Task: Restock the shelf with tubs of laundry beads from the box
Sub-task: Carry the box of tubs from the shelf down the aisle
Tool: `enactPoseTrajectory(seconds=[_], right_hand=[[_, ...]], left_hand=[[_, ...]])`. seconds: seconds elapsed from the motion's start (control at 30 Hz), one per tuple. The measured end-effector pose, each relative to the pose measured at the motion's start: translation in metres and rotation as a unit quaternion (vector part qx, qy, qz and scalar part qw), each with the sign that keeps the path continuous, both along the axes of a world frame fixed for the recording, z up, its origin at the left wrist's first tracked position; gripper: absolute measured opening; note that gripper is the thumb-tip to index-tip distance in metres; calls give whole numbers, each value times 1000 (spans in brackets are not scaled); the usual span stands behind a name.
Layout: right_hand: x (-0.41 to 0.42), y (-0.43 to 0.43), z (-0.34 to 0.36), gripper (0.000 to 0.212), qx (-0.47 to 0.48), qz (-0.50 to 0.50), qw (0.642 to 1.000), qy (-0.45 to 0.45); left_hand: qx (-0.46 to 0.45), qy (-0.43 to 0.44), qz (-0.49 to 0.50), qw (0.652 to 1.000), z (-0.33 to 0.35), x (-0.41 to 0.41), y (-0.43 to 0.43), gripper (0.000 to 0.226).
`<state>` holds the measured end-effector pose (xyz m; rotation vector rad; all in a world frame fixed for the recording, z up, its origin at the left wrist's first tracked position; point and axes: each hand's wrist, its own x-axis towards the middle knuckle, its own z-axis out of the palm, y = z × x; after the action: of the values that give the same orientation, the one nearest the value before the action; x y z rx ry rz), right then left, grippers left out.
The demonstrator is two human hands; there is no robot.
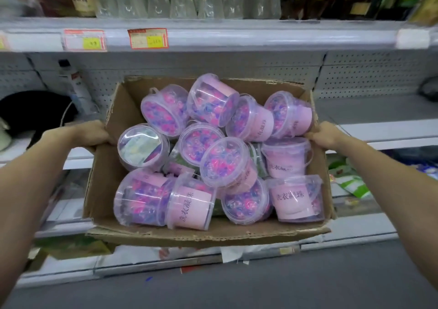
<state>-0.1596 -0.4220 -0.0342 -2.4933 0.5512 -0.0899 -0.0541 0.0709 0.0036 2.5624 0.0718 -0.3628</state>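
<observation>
- The step in hand looks like carrying. The box [102, 190] is held up in front of the shelf [369, 112], and no tub stands on the bare stretch of shelf behind and to the right of the box.
- The left grip [92, 133] is closed on the box's left rim, with its fingers curled over the cardboard edge. The right grip [329, 134] clasps the right rim the same way.
- The tubs [189, 206] all lie inside the box in a loose heap. Some are on their sides and some lid-up, with pink and purple beads showing through the clear plastic.
- With both grips taken up, the next move probably calls for setting the box down, perhaps on the bare shelf behind it, to free one grip. That grip can then lift a tub from the top of the heap and stand it upright.
- The box's underside is out of sight, so I cannot tell whether its far end already rests on the shelf.
- The fingertips are hidden by the rims. The lower tubs are covered by those above, and something green between them cannot be made out.
- The price tags [148, 38] above the box are too blurred to read.
- A white bottle [75, 88] stands to the left of the box, and the dark round thing [35, 109] near it is unclear.
</observation>
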Motion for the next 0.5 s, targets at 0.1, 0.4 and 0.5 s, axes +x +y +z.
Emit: enactPoseTrajectory(seconds=[0.1,0.4,0.5], right_hand=[[-30,9,-16,33,-21,-2,1000,9],[-133,35,-62,30,31,-37,997,56],[-166,46,-69,27,35,-26,998,44]], left_hand=[[4,19,-4,1000,-14,-14,11,5],[37,44,-53,997,-42,-67,19,13],[48,50,-66,995,-48,-80,16,18]])
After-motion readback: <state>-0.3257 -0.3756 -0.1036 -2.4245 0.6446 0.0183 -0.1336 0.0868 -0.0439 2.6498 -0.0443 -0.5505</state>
